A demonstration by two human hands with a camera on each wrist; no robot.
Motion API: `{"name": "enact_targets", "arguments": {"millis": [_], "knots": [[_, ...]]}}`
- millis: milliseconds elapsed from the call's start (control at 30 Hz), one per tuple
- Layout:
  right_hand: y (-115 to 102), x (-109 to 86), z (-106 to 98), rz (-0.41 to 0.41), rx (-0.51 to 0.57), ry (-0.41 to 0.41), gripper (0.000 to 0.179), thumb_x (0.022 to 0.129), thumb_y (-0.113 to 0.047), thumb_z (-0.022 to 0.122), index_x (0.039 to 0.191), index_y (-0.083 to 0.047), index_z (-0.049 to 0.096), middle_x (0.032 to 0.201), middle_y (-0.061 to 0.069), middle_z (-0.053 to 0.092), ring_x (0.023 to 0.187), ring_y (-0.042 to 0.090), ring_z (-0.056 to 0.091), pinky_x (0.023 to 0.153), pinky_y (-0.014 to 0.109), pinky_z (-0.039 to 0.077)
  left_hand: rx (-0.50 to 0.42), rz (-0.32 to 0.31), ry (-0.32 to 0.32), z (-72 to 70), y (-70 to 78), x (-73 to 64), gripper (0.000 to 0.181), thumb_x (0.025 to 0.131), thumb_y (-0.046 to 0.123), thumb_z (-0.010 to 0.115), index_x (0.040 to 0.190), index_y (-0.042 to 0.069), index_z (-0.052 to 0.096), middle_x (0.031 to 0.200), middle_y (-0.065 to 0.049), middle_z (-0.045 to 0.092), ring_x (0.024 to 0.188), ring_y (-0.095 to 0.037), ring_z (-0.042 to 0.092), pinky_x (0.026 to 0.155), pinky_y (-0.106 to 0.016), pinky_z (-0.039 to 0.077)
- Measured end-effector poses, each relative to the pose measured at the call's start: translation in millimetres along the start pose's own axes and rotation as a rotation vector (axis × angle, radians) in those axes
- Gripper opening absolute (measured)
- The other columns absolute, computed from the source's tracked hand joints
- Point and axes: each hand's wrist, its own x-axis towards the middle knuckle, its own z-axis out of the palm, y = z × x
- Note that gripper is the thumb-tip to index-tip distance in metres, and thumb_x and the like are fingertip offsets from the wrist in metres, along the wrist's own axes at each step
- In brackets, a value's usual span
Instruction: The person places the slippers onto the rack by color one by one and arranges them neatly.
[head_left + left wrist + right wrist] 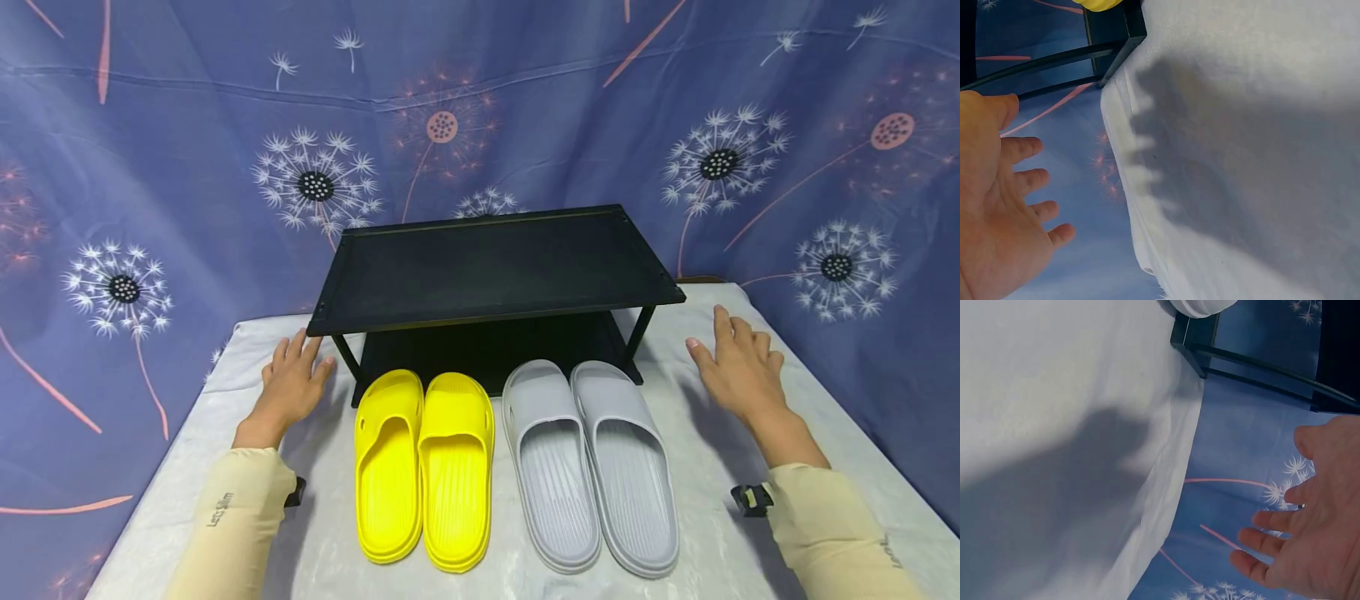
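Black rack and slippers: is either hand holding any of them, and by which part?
Nothing is held: the left hand and right hand are empty, one on each side of the rack.

Left grip [291, 385] and right grip [738, 371] well apart, fingers [1027, 148] spread

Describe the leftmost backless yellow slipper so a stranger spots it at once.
Find the black, rectangular, two-tier rack on the white-cloth-covered table. At its front lie two backless grey slippers and, to their left, two backless yellow slippers. The outer yellow slipper is the one nearest the person's left hand, its twin separating it from the grey pair.
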Motion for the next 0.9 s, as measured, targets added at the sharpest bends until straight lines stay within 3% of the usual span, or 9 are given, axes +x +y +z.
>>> {"name": "enact_targets", "arguments": {"millis": [400,700,900], "knots": [[-9,-9.4,-2,0.041,0.023,-0.001,0.074,0.102,-0.044,0.034,0.148,0.008,0.009,0.133,0.045,0.027,0.117,0.064,0.026,0.085,0.077,0.028,-0.035,0.046,0.063,2.7,2.2,1.8,0.061,0.103,0.028,0.044,0.154,0.007,0.018,0.151,-0.031,0.020,0.136,-0.052,0.017,0.104,-0.073,0.019],[-16,-14.9,-3,0.071,0.041,-0.022,0.075,0.102,-0.044,0.035,0.148,0.010,0.010,0.130,0.046,0.028,0.115,0.064,0.029,0.084,0.077,0.032,-0.074,0.048,0.075,2.6,3.0,3.3,0.062,0.099,0.020,0.052,0.151,0.002,0.024,0.149,-0.031,0.025,0.134,-0.052,0.023,0.106,-0.071,0.021],[-22,-20.9,-3,0.093,0.032,-0.064,0.078,0.101,-0.049,0.032,0.148,0.010,0.010,0.130,0.045,0.031,0.113,0.063,0.033,0.080,0.076,0.036,-0.127,0.089,0.085,2.3,4.2,4.2,0.063,0.095,0.007,0.055,0.150,0.001,0.025,0.147,-0.031,0.029,0.135,-0.049,0.026,0.110,-0.064,0.026]]}}
